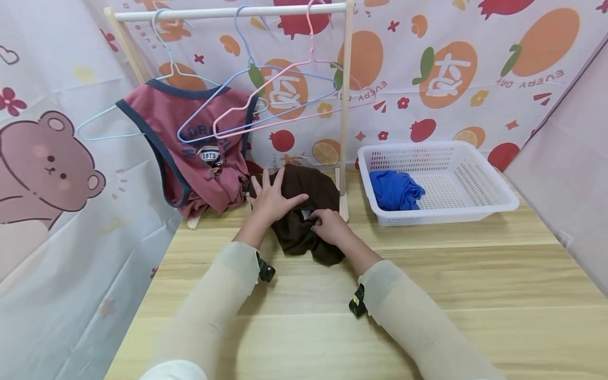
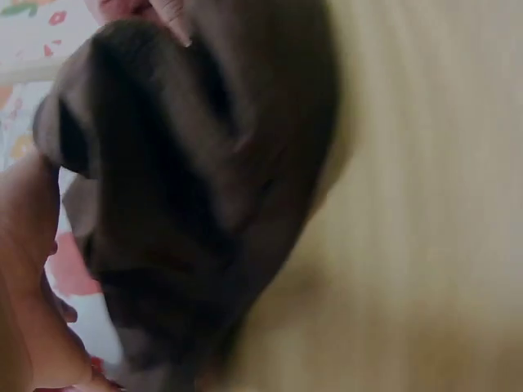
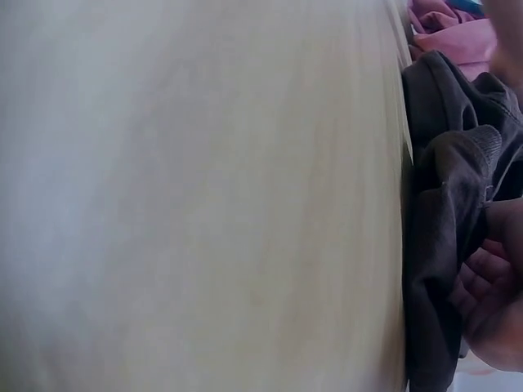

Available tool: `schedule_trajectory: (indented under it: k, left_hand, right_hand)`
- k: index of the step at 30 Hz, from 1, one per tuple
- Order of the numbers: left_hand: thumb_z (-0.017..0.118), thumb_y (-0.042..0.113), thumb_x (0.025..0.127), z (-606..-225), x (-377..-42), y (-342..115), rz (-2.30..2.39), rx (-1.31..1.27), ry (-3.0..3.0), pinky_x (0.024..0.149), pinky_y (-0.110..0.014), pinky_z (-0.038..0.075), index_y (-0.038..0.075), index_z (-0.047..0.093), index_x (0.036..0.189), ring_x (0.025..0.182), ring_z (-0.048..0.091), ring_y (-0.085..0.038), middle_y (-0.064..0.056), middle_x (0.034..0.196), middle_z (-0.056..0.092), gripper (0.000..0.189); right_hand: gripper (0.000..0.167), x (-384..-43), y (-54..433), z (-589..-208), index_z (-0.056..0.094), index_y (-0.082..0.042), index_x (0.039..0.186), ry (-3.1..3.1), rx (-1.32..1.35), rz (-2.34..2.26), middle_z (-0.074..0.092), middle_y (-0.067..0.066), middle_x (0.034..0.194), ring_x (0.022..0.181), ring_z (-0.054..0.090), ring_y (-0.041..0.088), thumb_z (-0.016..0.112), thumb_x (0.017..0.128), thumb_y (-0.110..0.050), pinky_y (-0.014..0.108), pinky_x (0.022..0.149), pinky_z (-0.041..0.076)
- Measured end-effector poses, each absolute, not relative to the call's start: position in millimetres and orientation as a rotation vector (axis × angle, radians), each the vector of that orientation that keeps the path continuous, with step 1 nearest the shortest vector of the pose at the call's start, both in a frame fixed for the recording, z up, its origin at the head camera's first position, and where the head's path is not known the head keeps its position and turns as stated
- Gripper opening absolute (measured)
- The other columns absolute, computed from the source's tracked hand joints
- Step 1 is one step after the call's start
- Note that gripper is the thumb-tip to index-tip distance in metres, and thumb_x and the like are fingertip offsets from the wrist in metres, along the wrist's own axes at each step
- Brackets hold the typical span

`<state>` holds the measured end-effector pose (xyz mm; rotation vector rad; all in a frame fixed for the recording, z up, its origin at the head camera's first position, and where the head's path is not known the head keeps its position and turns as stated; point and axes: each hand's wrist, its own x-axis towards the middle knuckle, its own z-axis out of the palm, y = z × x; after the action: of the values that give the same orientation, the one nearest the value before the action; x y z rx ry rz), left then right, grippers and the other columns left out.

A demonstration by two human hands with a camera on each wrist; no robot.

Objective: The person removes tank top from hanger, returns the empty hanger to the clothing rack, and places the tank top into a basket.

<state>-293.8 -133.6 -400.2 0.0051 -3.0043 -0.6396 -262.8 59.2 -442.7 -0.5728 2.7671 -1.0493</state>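
Note:
A crumpled dark brown garment lies on the table under the rack, a small white label showing in its folds. Over its left side, my left hand is spread with fingers straight. My right hand pinches the cloth beside the label, fingers curled. In the left wrist view the brown garment looks blurred and bunched, with the left hand along its edge. The right wrist view shows a ribbed band on the garment and the right hand's bent fingers against the fabric.
A rack stands behind. On it hang a pink sleeveless top on a light-blue hanger, a bare blue hanger and a bare pink hanger. To the right, a white basket holds a blue cloth.

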Motion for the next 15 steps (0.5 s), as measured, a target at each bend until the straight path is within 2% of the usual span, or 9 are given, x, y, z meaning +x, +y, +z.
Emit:
schedule_trajectory:
  k: [2,8,15]
  left_hand:
    - [0.049,0.094,0.064,-408,-293,-133,-0.699,0.041,-3.018,0.100,-0.083,0.013,0.043,0.003,0.156,0.146,-0.013,-0.051,-0.012,0.165,-0.012,0.115]
    - [0.056,0.090,0.065,-421,-290,-127,-0.816,0.069,-2.999,0.102,-0.082,0.009,0.041,0.005,0.157,0.145,-0.015,-0.052,-0.015,0.165,-0.010,0.116]
    - [0.065,0.082,0.066,-431,-288,-111,-0.910,0.104,-2.947,0.105,-0.079,0.009,0.031,0.020,0.157,0.146,-0.012,-0.052,-0.016,0.165,-0.003,0.113]
  right_hand:
    - [0.023,-263,59,-443,0.071,-0.010,0.112,2.766,-0.571,-1.065,0.065,0.001,0.079,0.070,0.058,0.013,0.069,0.089,-0.011,0.027,0.067,0.046]
    - [0.022,-265,60,-443,0.072,-0.010,0.110,2.748,-0.558,-1.142,0.065,0.001,0.077,0.068,0.057,0.012,0.070,0.088,-0.011,0.026,0.065,0.045]
    - [0.013,-265,65,-448,0.071,-0.008,0.099,2.745,-0.577,-1.192,0.063,-0.001,0.070,0.064,0.055,0.011,0.071,0.086,-0.010,0.025,0.063,0.044]
